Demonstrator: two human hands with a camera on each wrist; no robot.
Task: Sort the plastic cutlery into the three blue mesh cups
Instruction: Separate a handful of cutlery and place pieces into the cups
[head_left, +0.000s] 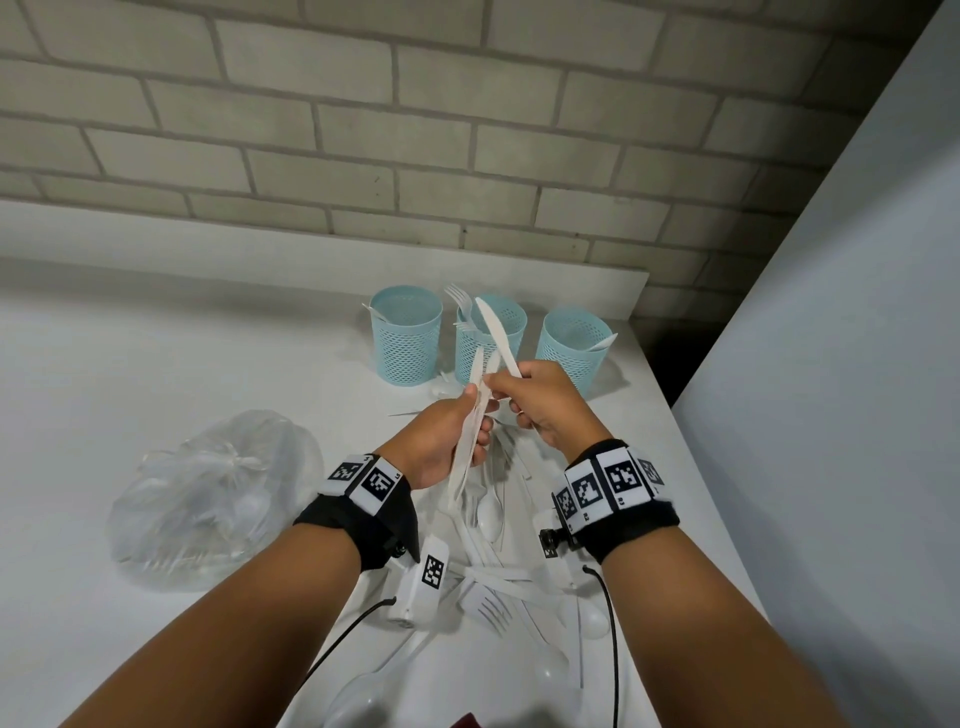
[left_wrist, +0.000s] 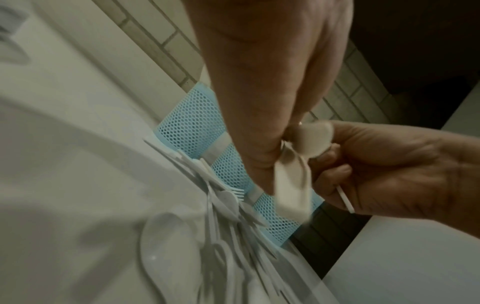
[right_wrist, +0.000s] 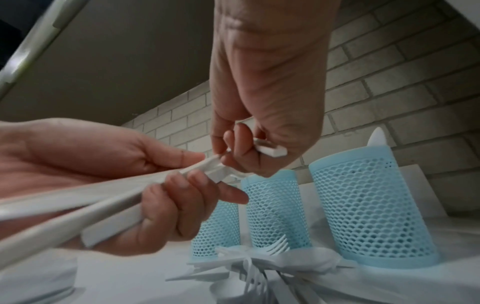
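Observation:
Three blue mesh cups stand in a row at the back of the white table: left cup (head_left: 406, 338), middle cup (head_left: 506, 322) with forks, right cup (head_left: 574, 353) with a knife tip showing. My left hand (head_left: 475, 415) grips a bundle of white cutlery (head_left: 467, 447) upright in front of the middle cup. My right hand (head_left: 501, 389) holds a white knife (head_left: 496, 332), blade up, and its thumb and forefinger pinch the top of the bundle. In the right wrist view the knife's handle end (right_wrist: 270, 150) sits in the curled fingers (right_wrist: 233, 144), beside the bundle (right_wrist: 103, 195).
A pile of loose white forks, spoons and knives (head_left: 493, 551) lies under my wrists. A crumpled clear plastic bag (head_left: 208, 493) sits to the left. The table edge (head_left: 691, 452) runs along the right, by a grey wall. A brick wall stands behind the cups.

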